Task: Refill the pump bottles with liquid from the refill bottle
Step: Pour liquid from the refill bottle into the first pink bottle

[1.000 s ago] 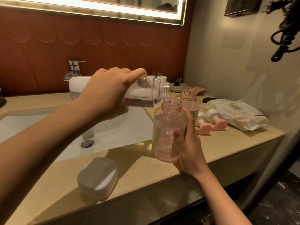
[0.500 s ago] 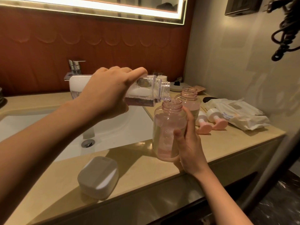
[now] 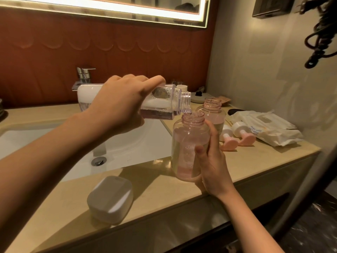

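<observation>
My left hand [image 3: 120, 101] grips the clear refill bottle [image 3: 164, 103], which lies nearly level with its open mouth over the neck of a pink pump bottle [image 3: 186, 143]. My right hand [image 3: 211, 161] holds that uncapped pink bottle upright on the counter edge; a little liquid lies at its bottom. A second uncapped pink bottle [image 3: 213, 114] stands behind it. Two pump heads [image 3: 237, 136] with pink tops lie on the counter to the right.
The white sink basin [image 3: 127, 147] and the chrome tap [image 3: 83, 73] are behind my left arm. A white soap case [image 3: 111, 198] sits at the counter's front edge [image 3: 164, 203]. White packets [image 3: 269, 128] lie at the right end. A black coiled cord [image 3: 321, 33] hangs on the wall.
The refill bottle has tipped slightly further, and its mouth now sits right over the pink bottle's neck. Both hands keep their grips.
</observation>
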`<state>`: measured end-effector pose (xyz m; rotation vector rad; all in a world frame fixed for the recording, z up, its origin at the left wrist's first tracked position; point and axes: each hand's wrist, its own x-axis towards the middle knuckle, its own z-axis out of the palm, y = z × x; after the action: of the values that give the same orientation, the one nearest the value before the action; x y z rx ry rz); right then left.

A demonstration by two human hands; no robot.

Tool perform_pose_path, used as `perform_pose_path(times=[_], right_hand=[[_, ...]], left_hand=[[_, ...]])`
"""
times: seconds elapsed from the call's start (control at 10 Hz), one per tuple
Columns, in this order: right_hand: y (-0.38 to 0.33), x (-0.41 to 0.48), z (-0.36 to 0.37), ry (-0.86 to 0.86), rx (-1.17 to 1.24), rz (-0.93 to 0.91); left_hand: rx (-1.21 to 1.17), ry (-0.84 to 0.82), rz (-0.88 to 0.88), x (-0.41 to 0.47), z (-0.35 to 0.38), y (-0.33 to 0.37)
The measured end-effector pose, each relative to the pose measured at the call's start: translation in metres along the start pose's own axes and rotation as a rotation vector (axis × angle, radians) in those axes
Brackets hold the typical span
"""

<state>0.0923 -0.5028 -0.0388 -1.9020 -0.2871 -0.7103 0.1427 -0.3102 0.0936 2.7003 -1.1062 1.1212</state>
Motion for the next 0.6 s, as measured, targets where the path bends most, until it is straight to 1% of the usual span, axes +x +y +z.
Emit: perform_pose_path(times=[0.6], right_hand=[[-0.0026,0.0006,0.0003,-0.004,0.015,-0.007]], left_hand=[[0.014,-0.014,0.007,0.0002,0.0011,-0.0010]])
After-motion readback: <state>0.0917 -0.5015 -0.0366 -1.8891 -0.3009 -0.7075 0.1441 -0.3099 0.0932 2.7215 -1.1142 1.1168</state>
